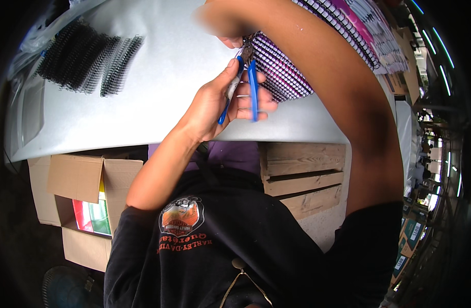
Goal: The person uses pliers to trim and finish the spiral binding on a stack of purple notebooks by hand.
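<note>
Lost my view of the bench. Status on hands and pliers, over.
Left hand shut on blue-handled pliers, tips at notebook spiral. Right hand on notebook edge, blurred, grip unclear. Loose black coils lie apart at left, nothing in the way.

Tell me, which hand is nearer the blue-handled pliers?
Left. The left hand grips the blue-handled pliers by the handles; the right hand is just beyond their tip, by the spiral notebooks.

A: quick count? One pair of blue-handled metal pliers [250, 84], two open brown cardboard boxes [86, 205].

B: yep, plus one heap of black wire binding combs [86, 56], too tangled to count singly.
</note>
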